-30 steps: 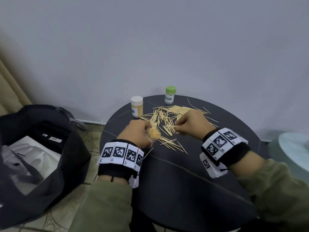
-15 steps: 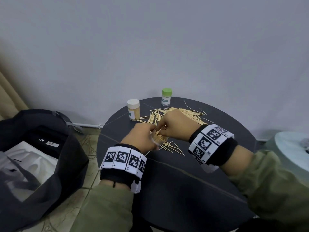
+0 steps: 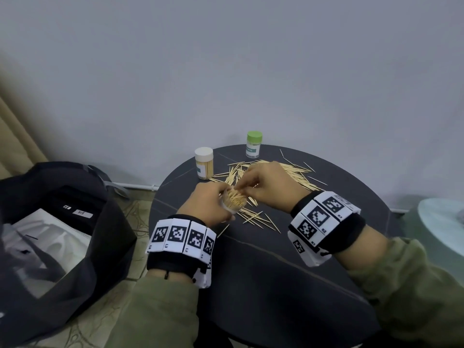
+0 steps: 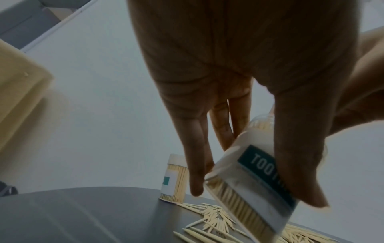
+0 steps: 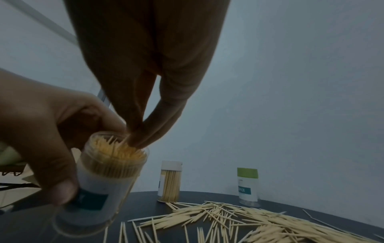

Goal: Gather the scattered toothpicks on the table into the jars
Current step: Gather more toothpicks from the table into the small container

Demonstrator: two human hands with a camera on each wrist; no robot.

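Hands: left (image 3: 209, 205) grips clear cylindrical jar (image 5: 108, 177); right (image 3: 270, 184) pinches slender wooden toothpicks (image 5: 122, 141) at its mouth.

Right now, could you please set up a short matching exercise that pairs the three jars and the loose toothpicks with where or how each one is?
Things:
1. open jar
2. white-capped jar
3. green-capped jar
4. loose toothpicks

States:
A. scattered flat on the table
B. capped, standing farthest back on the table
C. tilted in the left hand, right hand pinching at its mouth
D. capped, standing upright, packed with toothpicks

Pairs: 1-C, 2-D, 3-B, 4-A
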